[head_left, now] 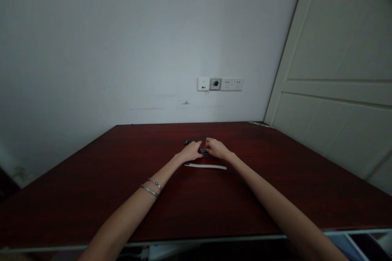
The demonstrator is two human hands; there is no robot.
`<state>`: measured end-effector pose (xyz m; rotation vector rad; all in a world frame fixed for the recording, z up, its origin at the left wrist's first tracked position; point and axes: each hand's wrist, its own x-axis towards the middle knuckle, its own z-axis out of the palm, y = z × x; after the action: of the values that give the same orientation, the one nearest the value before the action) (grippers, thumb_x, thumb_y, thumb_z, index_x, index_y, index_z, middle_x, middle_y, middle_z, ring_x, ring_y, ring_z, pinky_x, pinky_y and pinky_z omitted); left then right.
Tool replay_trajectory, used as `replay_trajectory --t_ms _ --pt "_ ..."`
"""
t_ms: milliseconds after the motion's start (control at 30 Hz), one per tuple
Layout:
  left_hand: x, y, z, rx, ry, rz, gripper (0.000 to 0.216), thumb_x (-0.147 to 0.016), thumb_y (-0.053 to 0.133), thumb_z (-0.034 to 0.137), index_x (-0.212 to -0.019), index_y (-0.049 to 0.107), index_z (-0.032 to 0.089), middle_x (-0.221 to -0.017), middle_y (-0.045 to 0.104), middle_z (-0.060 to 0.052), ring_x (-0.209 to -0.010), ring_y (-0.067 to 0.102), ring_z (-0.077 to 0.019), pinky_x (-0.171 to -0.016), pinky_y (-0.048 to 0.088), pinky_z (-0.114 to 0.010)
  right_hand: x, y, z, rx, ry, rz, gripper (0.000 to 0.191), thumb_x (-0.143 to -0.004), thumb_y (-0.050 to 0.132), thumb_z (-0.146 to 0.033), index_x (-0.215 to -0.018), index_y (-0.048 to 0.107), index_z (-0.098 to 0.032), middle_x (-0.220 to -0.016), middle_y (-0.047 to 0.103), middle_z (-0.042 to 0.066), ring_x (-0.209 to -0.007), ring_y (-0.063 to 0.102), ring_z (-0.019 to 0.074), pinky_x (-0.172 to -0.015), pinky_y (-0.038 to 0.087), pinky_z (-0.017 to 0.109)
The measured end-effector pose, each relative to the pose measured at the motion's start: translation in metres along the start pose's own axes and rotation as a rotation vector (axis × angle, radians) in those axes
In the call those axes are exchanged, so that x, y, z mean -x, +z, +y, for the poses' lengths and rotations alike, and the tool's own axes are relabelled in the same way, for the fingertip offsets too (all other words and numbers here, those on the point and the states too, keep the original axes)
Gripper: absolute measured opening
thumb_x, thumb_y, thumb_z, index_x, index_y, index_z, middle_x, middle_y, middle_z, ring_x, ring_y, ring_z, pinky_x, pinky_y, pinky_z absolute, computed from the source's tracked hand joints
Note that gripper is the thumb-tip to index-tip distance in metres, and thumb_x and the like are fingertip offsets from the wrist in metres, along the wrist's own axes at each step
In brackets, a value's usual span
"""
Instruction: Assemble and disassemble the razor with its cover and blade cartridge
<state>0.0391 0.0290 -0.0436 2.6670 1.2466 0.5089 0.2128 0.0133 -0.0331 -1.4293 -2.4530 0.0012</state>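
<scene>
Both my arms stretch out over a dark red-brown table point(92, 179). My left hand point(191, 151) and my right hand point(216, 148) meet near the table's middle, fingers curled together on a small dark, teal-tinted object point(204, 152) between them. What it is stays too small and dim to tell. A small black piece point(187, 142) lies just behind my left hand. A thin white strip point(205, 166) lies flat on the table just in front of both hands. Two metal bangles point(151, 187) circle my left forearm.
A white wall rises behind the table with a row of sockets point(219, 84). A pale panelled door point(337, 89) stands at the right. The table's near edge has a light trim point(214, 239); open shelving shows at the lower right.
</scene>
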Motion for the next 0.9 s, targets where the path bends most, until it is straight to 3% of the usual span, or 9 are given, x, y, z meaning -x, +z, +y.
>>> replay_trajectory --t_ms 133,300,433,533,633,800,900 --pt "0.001 0.001 0.001 0.0 0.004 0.006 0.055 -0.068 0.064 0.03 -0.118 0.048 0.013 -0.109 0.06 -0.014 -0.1 0.057 -0.0266 -0.082 0.045 -0.033 -0.002 0.003 0.002 -0.065 0.022 0.018 0.021 -0.081 0.051 -0.022 -0.083 0.071 -0.02 -0.093 0.058 0.005 -0.081 0.055 0.0135 -0.065 0.038 0.02" --pt "0.005 -0.011 0.001 0.1 0.049 0.035 0.056 -0.065 0.065 0.024 -0.118 0.052 0.011 -0.114 0.06 -0.014 -0.103 0.057 -0.0266 -0.087 0.045 -0.033 -0.006 0.001 0.01 -0.181 0.119 0.162 0.021 -0.079 0.053 -0.024 -0.086 0.072 -0.017 -0.091 0.064 0.007 -0.082 0.057 0.015 -0.072 0.041 0.021" --pt "0.006 -0.039 -0.008 0.273 -0.046 0.283 0.041 -0.069 0.055 0.012 -0.11 0.06 0.011 -0.111 0.064 -0.011 -0.098 0.061 -0.0203 -0.088 0.046 -0.031 -0.013 -0.004 0.0 -0.259 0.143 0.19 0.025 -0.081 0.05 -0.026 -0.09 0.071 -0.016 -0.088 0.069 0.008 -0.081 0.061 0.017 -0.074 0.042 0.023" --pt "0.004 -0.059 -0.02 0.352 -0.189 0.534 0.031 -0.071 0.05 0.006 -0.095 0.067 0.013 -0.096 0.069 -0.007 -0.088 0.063 -0.0161 -0.085 0.048 -0.03 -0.02 -0.004 -0.023 -0.232 0.157 0.145 0.026 -0.082 0.049 -0.027 -0.089 0.071 -0.015 -0.087 0.07 0.01 -0.081 0.063 0.0183 -0.073 0.042 0.023" --pt "0.003 -0.07 -0.035 0.395 -0.299 0.697 0.025 -0.072 0.049 0.007 -0.085 0.069 0.013 -0.088 0.07 -0.005 -0.084 0.064 -0.0149 -0.084 0.048 -0.029 -0.028 0.0 -0.052 -0.119 0.186 0.072 0.024 -0.08 0.051 -0.029 -0.086 0.07 -0.014 -0.088 0.069 0.014 -0.083 0.064 0.0211 -0.071 0.043 0.024" --pt "0.01 -0.07 -0.055 0.444 -0.397 0.783 0.024 -0.071 0.048 0.008 -0.081 0.07 0.012 -0.085 0.071 -0.006 -0.083 0.064 -0.0152 -0.082 0.048 -0.028 -0.038 0.01 -0.086 0.03 0.246 -0.006 0.029 -0.077 0.056 -0.032 -0.096 0.067 -0.013 -0.097 0.066 0.019 -0.087 0.064 0.0266 -0.068 0.047 0.029" --pt "0.013 -0.066 -0.066 0.469 -0.451 0.787 0.025 -0.071 0.048 0.008 -0.08 0.07 0.013 -0.085 0.071 -0.006 -0.083 0.064 -0.0153 -0.082 0.048 -0.028 -0.042 0.016 -0.093 0.06 0.26 -0.03 0.027 -0.076 0.055 -0.024 -0.097 0.066 -0.013 -0.099 0.065 0.019 -0.09 0.063 0.0274 -0.072 0.048 0.031"
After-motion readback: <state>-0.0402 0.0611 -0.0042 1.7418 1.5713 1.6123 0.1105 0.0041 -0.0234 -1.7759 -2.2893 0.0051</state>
